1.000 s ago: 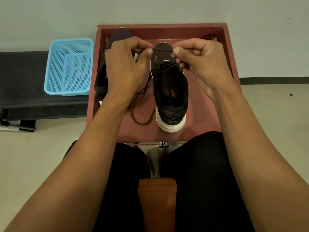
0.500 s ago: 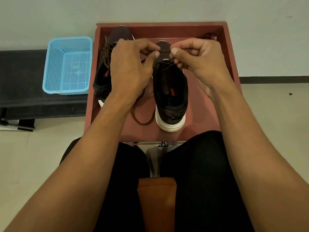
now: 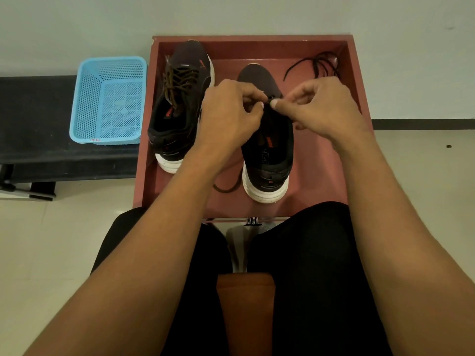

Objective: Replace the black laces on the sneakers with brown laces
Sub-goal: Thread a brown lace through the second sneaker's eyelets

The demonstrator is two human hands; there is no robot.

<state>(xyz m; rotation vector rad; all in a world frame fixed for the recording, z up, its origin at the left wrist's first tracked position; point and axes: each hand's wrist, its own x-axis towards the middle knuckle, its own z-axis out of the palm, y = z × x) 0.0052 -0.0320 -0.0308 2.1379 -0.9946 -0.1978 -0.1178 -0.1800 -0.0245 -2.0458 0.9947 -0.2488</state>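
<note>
While my left hand [image 3: 228, 119] and right hand [image 3: 322, 109] pinch brown lace [image 3: 227, 188], covering this sneaker [image 3: 267, 150] | laced sneaker [image 3: 180, 98] left | black laces [image 3: 316, 64] beyond

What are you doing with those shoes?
A person is swapping shoelaces. The left hand and right hand both pinch a brown lace at the front holes of the shoe in the middle of the red tray; its loose end trails beside the heel. The second shoe next to it is already laced in brown. Old black laces lie in the tray's far corner. A blue basket sits on the bench alongside.
</note>
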